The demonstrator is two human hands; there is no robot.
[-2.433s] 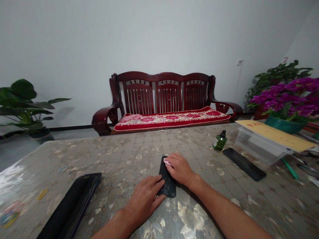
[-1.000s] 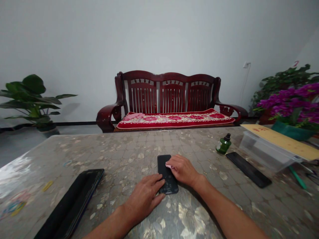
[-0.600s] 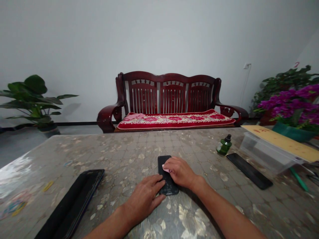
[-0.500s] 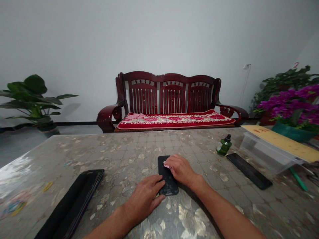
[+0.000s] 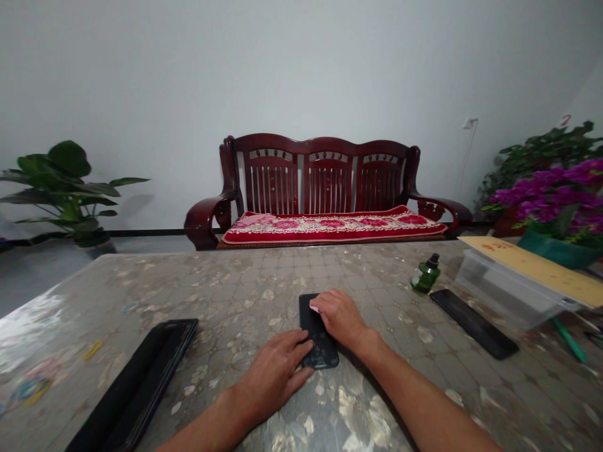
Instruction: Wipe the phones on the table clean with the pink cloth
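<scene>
A black smartphone [image 5: 324,349] lies flat on the patterned tablecloth, straight ahead of me. My left hand [image 5: 277,364] rests at its lower left, fingers apart, with fingertips on the phone's left edge and the thumb near its bottom corner. On the upper part of the screen is my right hand [image 5: 340,317], its fingers closed on a small pale pink cloth [image 5: 315,306]. Most of that cloth is hidden under the fingers. Smudges or light reflections show on the lower screen.
Left of me lies a long black case [image 5: 136,383], with several coloured rubber bands [image 5: 35,389] beyond it. On the right are a green bottle [image 5: 426,274], a dark flat object [image 5: 473,323] and a clear plastic box [image 5: 506,295]. A wooden bench [image 5: 325,147] stands behind the table.
My right hand with the pink cloth has shifted very slightly upward on the screen. My left hand keeps its place on the phone's edge.
</scene>
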